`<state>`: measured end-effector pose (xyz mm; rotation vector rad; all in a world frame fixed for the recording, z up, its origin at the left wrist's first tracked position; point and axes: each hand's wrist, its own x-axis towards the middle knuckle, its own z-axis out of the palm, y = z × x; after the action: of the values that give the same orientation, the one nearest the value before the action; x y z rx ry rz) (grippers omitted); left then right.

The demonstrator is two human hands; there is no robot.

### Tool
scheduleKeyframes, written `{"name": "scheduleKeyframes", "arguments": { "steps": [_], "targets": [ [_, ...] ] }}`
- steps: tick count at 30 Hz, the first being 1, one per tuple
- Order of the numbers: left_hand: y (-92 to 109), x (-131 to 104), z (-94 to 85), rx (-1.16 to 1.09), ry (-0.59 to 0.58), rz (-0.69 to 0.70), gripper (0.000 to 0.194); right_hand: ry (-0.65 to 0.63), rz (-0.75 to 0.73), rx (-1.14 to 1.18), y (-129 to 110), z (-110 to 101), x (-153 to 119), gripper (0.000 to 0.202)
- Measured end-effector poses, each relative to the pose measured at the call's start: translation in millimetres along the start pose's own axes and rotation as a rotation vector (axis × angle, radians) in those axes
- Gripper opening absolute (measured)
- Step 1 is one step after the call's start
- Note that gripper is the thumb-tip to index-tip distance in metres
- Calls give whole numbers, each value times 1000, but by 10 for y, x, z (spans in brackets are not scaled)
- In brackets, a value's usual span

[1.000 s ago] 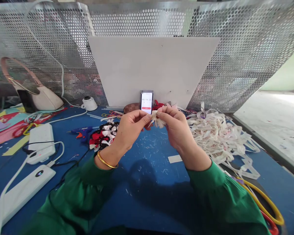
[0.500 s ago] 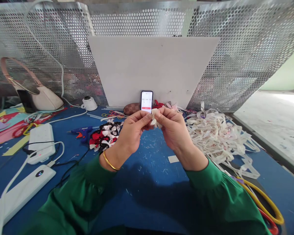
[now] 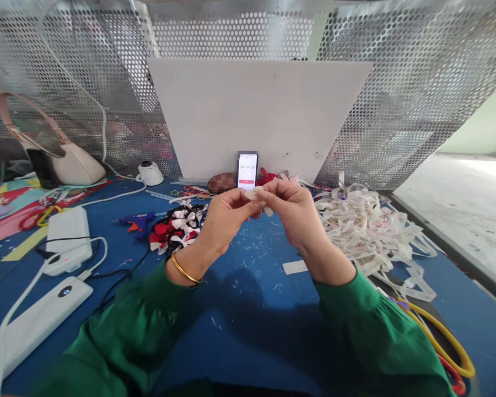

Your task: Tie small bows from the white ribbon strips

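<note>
Between my two hands is a small piece of cream-white ribbon [image 3: 253,193], folded or knotted; its exact shape is partly hidden by the fingers. My left hand [image 3: 225,220] pinches it from the left with thumb and fingers. From the other side my right hand [image 3: 294,212] grips it between thumb and forefinger. Both hands are held above the blue table [image 3: 252,309], just in front of an upright phone [image 3: 247,168] that displays a running timer. A heap of loose white printed ribbon [image 3: 364,226] lies to the right of my right hand.
Left of my hands sit black, red and white bows [image 3: 177,229] and a blue glue gun [image 3: 138,220]. White power strips [image 3: 68,237] with cables lie further left. Yellow-handled scissors [image 3: 442,331] rest at the right. A white board [image 3: 260,116] leans behind the phone.
The fingers have shifted slightly on the ribbon, and its upper part now points left instead of standing up. Both hands keep hold of it in nearly the same place.
</note>
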<state>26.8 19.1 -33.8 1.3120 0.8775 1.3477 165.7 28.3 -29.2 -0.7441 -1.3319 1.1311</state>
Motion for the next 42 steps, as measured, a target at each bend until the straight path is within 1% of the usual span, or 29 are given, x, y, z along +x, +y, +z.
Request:
{"name": "scheduleKeyframes", "arguments": {
  "steps": [2,4,6,8,10,12,14,17,19,22,23,25,27,30,32,35,38,40,42],
  "targets": [
    [-5,5,0,-22,-21,20,26,-65,65,80,-33,-23,-2,27],
    [-32,19,-3,-51,-55,41,26,-116,175,155,-49,-47,4,29],
    [-87,45,-11,-79,-76,55,25,-133,284,215,-24,-65,23,30],
    [-164,81,-20,-104,-70,43,25,-122,339,245,43,-75,55,31],
    [-241,112,-25,-92,-27,-4,24,-87,317,195,130,-84,93,33],
    [-293,126,-24,-83,45,-87,27,-16,245,93,195,-99,130,37],
    [-302,118,-16,-92,69,-151,30,50,188,21,213,-122,160,45],
    [-249,76,0,-121,105,-164,31,99,144,-72,168,-148,172,54],
    [-202,33,7,-141,139,-152,29,89,127,-118,135,-139,140,52],
    [-165,-73,9,-146,192,-168,26,23,137,-90,137,-75,8,42],
    [-166,-127,6,-138,203,-184,24,21,144,-65,153,-48,-59,38],
    [-183,-268,-8,-121,205,-230,22,58,161,-19,195,-3,-216,32],
    [-216,-440,-31,-126,167,-291,21,95,192,2,238,14,-390,30],
    [-294,-688,-78,-136,69,-393,27,74,259,-37,294,-23,-634,29],
    [-373,-805,-107,-124,76,-411,31,46,289,-83,336,-72,-772,28],
    [-533,-897,-132,-94,98,-403,32,41,315,-147,420,-148,-937,28],
    [-684,-940,-133,-48,47,-413,28,35,346,-218,504,-190,-1057,26],
    [-739,-964,-127,-33,33,-420,26,16,353,-240,537,-189,-1111,25],
    [-748,-988,-120,-33,42,-419,25,9,342,-243,546,-166,-1146,25]
  ]
}}
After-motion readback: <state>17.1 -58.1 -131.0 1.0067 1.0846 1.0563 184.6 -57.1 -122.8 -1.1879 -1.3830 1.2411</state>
